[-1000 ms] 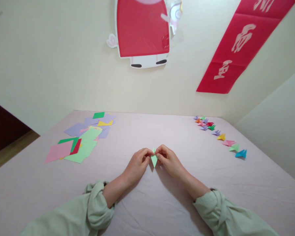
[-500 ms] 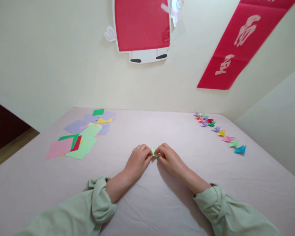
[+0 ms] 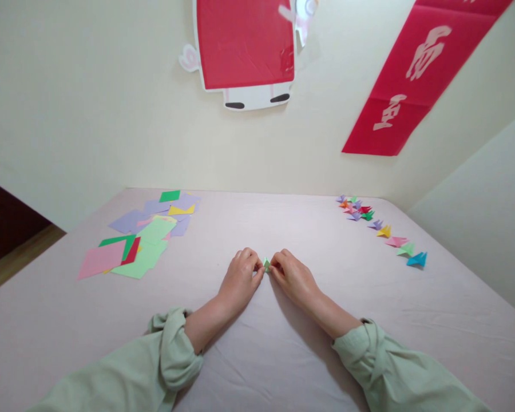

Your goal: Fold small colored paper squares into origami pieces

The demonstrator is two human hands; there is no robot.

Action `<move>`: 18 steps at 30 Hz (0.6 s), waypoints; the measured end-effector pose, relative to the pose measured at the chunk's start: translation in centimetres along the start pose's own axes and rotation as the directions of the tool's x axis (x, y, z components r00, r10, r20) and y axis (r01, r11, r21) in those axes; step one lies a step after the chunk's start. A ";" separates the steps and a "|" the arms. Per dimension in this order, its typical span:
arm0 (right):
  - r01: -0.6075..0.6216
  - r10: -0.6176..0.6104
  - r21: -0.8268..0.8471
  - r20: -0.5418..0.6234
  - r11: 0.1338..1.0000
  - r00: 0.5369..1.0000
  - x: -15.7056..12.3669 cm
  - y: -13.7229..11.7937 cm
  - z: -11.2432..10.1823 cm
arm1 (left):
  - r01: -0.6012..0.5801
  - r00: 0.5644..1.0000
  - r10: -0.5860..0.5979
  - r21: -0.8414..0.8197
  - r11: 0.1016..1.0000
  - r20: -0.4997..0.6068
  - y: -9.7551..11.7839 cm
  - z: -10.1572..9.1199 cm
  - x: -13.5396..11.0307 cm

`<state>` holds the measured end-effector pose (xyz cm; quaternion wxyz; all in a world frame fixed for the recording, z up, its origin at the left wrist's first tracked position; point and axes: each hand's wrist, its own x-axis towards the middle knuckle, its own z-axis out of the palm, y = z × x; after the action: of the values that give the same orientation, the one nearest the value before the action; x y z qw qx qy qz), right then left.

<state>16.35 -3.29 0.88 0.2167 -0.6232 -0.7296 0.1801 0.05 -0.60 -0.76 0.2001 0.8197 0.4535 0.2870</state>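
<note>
A small piece of folded light green paper (image 3: 266, 265) is pinched between my two hands at the middle of the table. My left hand (image 3: 241, 274) closes thumb and forefinger on its left side. From the right, my right hand (image 3: 295, 278) grips the other side the same way. The paper stands up slightly between the fingertips, which cover most of its edges, so its exact folded shape is hard to make out.
Loose coloured paper sheets (image 3: 148, 257) lie overlapping at the left of the pale cloth-covered table (image 3: 257, 343). Along the right side runs a row of small folded paper figures, with a blue one (image 3: 418, 260) nearest me. The wall (image 3: 111, 114) rises behind the table.
The right fingers have come a little closer to the left ones, and the folded green paper now looks narrower and more upright. Both hands keep their pinch.
</note>
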 end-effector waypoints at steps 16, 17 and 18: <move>-0.058 0.054 -0.136 -0.036 0.989 0.998 -0.2 -0.8 0.4 | -0.023 1.000 0.023 0.079 0.997 0.001 0.0 0.1 -0.2; -0.054 0.049 -0.128 -0.041 0.990 0.998 -0.2 -0.7 0.5 | -0.030 1.000 0.029 0.076 0.997 0.004 -0.1 0.1 -0.2; -0.048 0.043 -0.118 -0.046 0.992 0.998 -0.2 -0.5 0.5 | -0.037 0.999 0.036 0.073 0.997 0.009 -0.1 0.1 -0.3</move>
<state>15.63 -3.56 0.69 0.1908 -0.6552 -0.7197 0.1276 -0.06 -0.76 -1.01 0.1665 0.8358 0.4477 0.2707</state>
